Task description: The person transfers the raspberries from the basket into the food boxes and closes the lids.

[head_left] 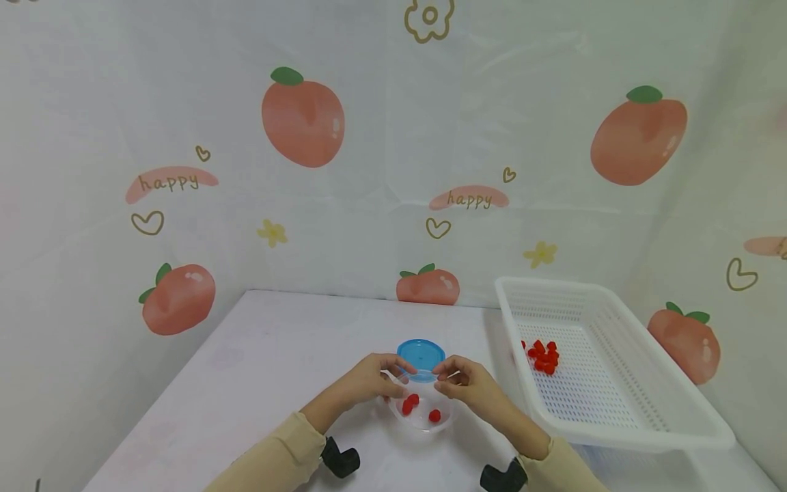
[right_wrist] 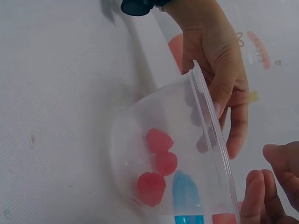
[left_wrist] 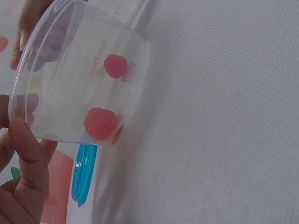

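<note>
A clear plastic tub [head_left: 424, 427] with red raspberries [head_left: 434, 415] at its bottom stands on the table. My left hand [head_left: 371, 381] pinches its rim at the left; in the left wrist view, the thumb and fingers of this left hand [left_wrist: 25, 172] meet the rim. At the far right side of the rim is my right hand [head_left: 476, 393], fingers bent and thumb apart from them. In the right wrist view, a gap shows between thumb and fingers of the right hand [right_wrist: 275, 182], beside the rim. A blue lid [head_left: 421, 353] lies just behind the tub.
To the right, a white perforated basket [head_left: 615, 434] holds several red berries [head_left: 547, 367] near its left wall. A white cloth [head_left: 369, 225] printed with peaches hangs behind the white table [head_left: 277, 321].
</note>
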The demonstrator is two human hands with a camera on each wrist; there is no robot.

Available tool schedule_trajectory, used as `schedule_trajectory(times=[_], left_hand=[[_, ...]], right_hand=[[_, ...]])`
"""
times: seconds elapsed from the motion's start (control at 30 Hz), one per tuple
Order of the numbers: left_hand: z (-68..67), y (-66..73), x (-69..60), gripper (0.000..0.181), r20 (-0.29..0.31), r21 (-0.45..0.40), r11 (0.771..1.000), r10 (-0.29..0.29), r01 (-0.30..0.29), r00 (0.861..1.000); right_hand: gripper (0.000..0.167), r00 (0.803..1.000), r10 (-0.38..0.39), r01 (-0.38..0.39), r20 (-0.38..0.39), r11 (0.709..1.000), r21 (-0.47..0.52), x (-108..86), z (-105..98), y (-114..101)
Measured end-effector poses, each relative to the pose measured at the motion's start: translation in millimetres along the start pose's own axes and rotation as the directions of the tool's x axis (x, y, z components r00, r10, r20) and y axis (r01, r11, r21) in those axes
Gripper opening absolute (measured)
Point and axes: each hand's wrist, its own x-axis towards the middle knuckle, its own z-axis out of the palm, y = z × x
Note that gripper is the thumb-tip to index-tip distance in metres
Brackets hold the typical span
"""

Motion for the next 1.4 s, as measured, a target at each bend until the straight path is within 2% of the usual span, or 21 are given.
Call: schedule_trajectory(times=[0.37, 0.47, 0.63, 0.7, 1.03, 1.27, 1.4], left_hand=[[-0.5, -0.4, 0.0, 0.030, 0.005, -0.002, 1.000, 0.013, -0.013, 1.000], [-0.6, -0.3, 0.0, 0.031, 0.009, 0.001, 1.000, 0.014, -0.014, 1.000], [-0.8, 0.3, -0.1, 0.030, 0.006, 0.009, 1.000, 0.015, -0.015, 1.000], [-0.7, 0.5, -0.1, 0.030, 0.002, 0.012, 1.000, 0.012, -0.012, 1.000], [-0.6, 1.3, -1.0, 0.030, -0.001, 0.012, 1.000, -0.003, 0.003, 1.000], [-1.0, 1.4, -2.0, 0.030, 0.009, 0.006, 1.000, 0.012, -0.012, 1.000], [-1.1, 0.7, -1.5, 0.030, 0.007, 0.006, 1.000, 0.009, -0.009, 1.000]], right_hand=[[0.028, 1.000, -0.017, 0.017, 0.000, 1.000, 0.013, -2.5, -1, -9], [0.027, 0.999, -0.049, 0.049, 0.001, 0.999, 0.007, -4.0, -2, -13], [0.024, 0.989, -0.145, 0.145, -0.002, 0.989, 0.012, -6.4, -8, -24], [0.026, 0.987, -0.158, 0.158, -0.013, 0.987, 0.009, -7.8, -12, -30], [0.028, 0.986, -0.109, 0.104, -0.126, 0.994, -0.039, -5.5, -39, -59], [0.029, 0.969, -0.127, 0.116, -0.213, 0.991, -0.064, 2.4, -66, -66], [0.026, 0.957, -0.155, 0.151, -0.246, 0.988, -0.037, 7.5, -85, -66]])
